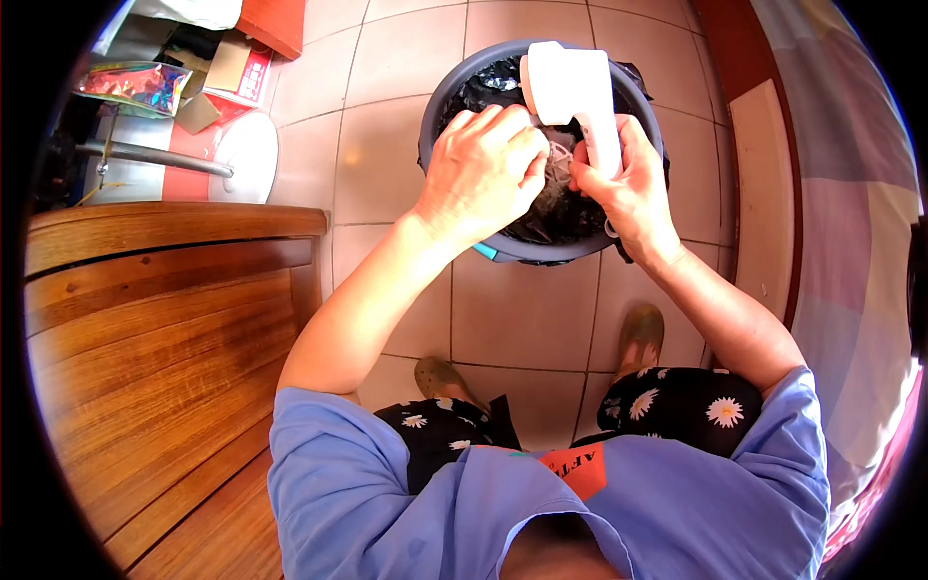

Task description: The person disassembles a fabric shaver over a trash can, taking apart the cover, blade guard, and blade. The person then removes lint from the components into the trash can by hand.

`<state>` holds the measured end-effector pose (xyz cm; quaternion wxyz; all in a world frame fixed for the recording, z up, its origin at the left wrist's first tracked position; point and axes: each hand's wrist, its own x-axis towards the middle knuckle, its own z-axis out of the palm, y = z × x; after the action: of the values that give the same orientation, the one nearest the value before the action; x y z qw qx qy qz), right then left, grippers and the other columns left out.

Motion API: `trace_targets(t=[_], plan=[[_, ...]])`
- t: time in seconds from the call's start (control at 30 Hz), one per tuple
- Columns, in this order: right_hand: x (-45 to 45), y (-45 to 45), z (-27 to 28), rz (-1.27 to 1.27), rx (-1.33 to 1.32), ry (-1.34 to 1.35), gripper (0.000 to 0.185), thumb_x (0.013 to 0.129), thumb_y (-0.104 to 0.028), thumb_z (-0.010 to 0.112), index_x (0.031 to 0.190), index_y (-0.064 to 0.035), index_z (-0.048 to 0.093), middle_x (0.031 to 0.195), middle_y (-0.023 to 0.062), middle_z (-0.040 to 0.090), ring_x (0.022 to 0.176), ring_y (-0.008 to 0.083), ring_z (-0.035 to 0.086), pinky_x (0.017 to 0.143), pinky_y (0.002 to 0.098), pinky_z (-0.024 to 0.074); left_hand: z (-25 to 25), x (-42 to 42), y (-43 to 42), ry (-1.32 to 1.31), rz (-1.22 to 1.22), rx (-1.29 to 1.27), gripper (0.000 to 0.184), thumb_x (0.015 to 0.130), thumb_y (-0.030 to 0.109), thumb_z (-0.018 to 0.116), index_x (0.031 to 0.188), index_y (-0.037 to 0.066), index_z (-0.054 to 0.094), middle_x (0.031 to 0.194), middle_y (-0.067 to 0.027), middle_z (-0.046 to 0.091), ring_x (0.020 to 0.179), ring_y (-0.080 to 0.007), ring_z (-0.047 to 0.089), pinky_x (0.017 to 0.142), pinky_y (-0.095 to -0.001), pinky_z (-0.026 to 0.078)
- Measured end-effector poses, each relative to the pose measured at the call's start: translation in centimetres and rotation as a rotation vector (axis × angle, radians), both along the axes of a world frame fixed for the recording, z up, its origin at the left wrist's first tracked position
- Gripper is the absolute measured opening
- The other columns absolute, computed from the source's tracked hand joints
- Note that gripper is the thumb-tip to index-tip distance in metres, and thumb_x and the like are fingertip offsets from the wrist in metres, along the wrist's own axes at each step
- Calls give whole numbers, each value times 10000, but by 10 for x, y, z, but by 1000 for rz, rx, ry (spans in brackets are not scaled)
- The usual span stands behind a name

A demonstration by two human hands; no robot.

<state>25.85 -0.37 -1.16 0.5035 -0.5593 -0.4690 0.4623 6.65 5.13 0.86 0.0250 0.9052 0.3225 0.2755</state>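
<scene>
Over a round grey bin (440, 106) lined with a black plastic bag (532, 230), my right hand (628, 188) is wrapped round the handle of a white handheld device (570, 87) with a wide round head. A pale slotted part (559, 164) shows between my two hands, below the device's head. My left hand (486, 169) has its fingers curled beside the device head, over the bin's left side. Whatever its fingertips may pinch is hidden behind the hand.
A wooden cabinet (174, 358) stands at the left. Behind it are a metal pole (159, 158) on a round white base (246, 159), a shiny pouch (135, 87) and cardboard pieces. A checked cloth (851, 213) hangs at the right. My shoes (640, 333) rest on the tiled floor (522, 309).
</scene>
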Motion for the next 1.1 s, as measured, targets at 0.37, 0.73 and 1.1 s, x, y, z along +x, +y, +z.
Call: trace_targets(t=[0.37,0.73,1.1], plan=[[-1,0,-4,6,3,-1,368,811,-9,713,1129,7,529,923,49,661,805,112,646,756,266,544,-12,4,1,-22,35,56,167,796,122,744,877,118,599,907,-53,587,868,-257,623,812,-409,489],[1,1,9,-46,-110,244,360,856,30,693,1153,3,492,942,75,643,771,141,661,694,272,547,-8,-9,0,-264,126,-376,183,808,15,749,931,61,621,881,-50,614,799,-189,650,762,-328,549],[2,2,11,-60,-197,384,337,865,1,707,1138,2,509,967,83,646,783,146,656,720,271,531,0,-8,1,-306,189,-439,170,788,0,776,926,64,700,911,-52,656,790,-161,651,740,-290,546]])
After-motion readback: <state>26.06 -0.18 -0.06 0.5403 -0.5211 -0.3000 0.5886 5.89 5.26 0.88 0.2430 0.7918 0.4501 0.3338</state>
